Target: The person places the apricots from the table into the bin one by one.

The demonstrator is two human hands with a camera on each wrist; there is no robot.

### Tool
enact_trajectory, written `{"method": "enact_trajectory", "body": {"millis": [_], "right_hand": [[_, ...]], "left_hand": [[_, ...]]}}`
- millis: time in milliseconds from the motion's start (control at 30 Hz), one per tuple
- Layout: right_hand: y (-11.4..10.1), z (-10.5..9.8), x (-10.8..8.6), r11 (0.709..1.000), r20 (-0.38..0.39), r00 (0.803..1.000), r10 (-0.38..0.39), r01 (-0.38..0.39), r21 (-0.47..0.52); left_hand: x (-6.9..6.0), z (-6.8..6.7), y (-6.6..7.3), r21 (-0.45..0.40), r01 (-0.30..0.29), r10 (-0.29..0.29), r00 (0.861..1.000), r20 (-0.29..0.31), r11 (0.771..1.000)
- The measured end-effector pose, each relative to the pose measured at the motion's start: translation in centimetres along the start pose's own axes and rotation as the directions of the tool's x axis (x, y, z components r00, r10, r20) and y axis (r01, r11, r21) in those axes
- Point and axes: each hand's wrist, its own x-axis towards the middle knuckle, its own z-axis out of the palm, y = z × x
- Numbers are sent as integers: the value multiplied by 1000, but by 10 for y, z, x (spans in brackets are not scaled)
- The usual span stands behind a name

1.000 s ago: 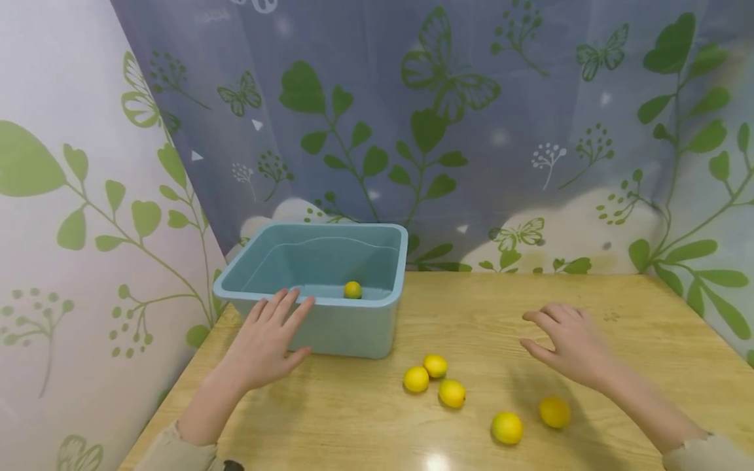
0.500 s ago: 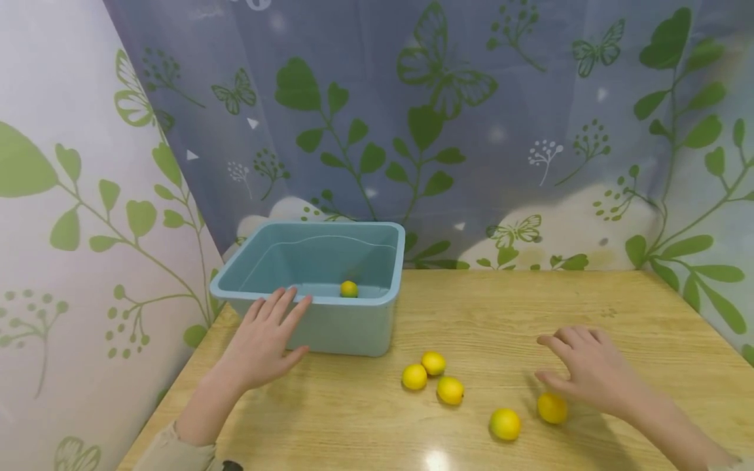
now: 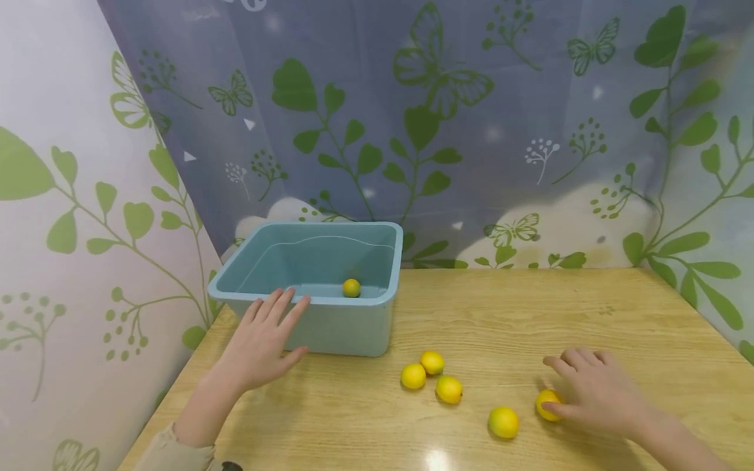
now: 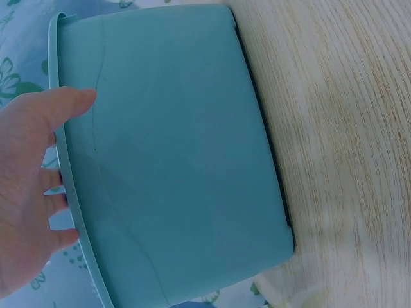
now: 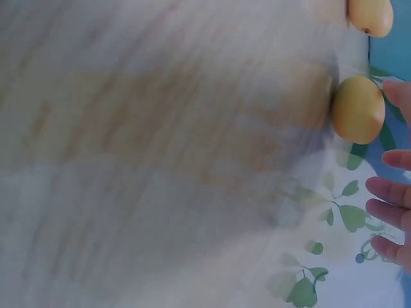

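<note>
My left hand [image 3: 259, 343] touches the near rim of a blue-green plastic bin [image 3: 336, 327] with straight, spread fingers. In the left wrist view the thumb [image 4: 80, 101] lies over the bin's outer wall. One yellow-green lemon [image 3: 351, 288] sits inside the bin. On the right of the table, my right hand [image 3: 603, 392] hovers around a lemon [image 3: 548, 400], its thumb in front of the fruit and its fingers spread. The right wrist view has that lemon [image 5: 358, 109] beside the thumb, not enclosed by the fingers. Another lemon [image 3: 503, 422] lies just left of it.
Three lemons lie grouped on the wooden table [image 3: 501, 320] right of the bin, including the nearest lemon [image 3: 449, 389]. A patterned curtain [image 3: 365, 118] hangs behind the table, with a light patterned wall [image 3: 76, 275] at the left.
My right hand has come down and toward me, from above the table to the rightmost lemon. The left hand stays at the bin's rim.
</note>
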Motion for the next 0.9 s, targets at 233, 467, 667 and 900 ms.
{"method": "enact_trajectory", "body": {"millis": [233, 467, 667, 900], "right_hand": [[-4, 6, -5, 999, 15, 999, -37, 38, -25], [-3, 12, -10, 996, -72, 994, -81, 78, -33], [-1, 16, -10, 996, -76, 993, -92, 90, -24], [-2, 17, -6, 996, -42, 995, -92, 92, -9]], "left_hand": [[0, 0, -1, 2, -10, 10, 1000, -10, 1000], [1, 0, -2, 8, -14, 14, 1000, -22, 1000], [1, -1, -1, 6, -13, 13, 1000, -19, 1000], [0, 1, -1, 9, -10, 10, 1000, -16, 1000]]}}
